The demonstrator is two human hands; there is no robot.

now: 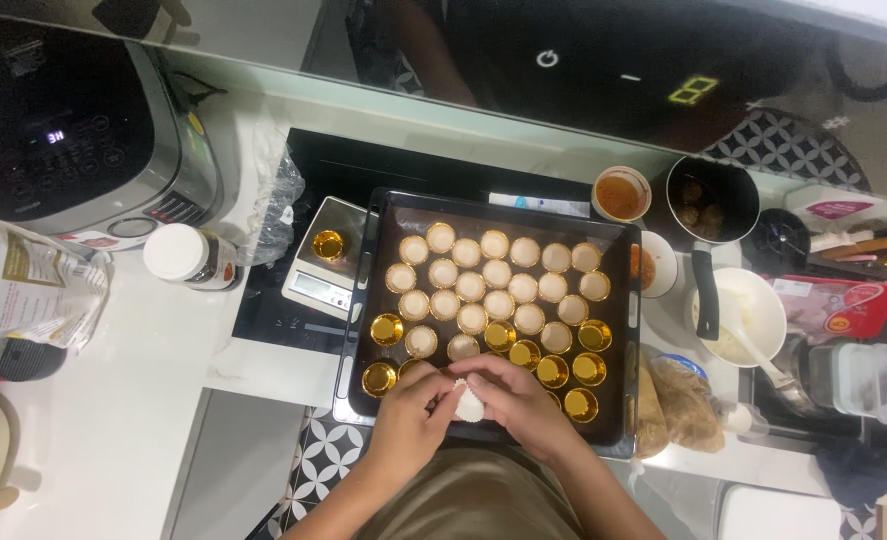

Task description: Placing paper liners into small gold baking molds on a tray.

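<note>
both hands meet over the near edge of a dark baking tray (364,300) on the tabletop, the left hand (411,412) and right hand (517,400) each with its grip pinching a small white ball of dough (470,404) between the fingertips. the dough sits just above the tray's front rim, near the empty gold foil cups (561,372). farther back on the tray, rows of filled cups (484,275) stand close together. left of the tray a small kitchen scale (309,285) carries one gold cup. to the right stand a white bowl with a spoon (749,318) and a black pot (712,198).
</note>
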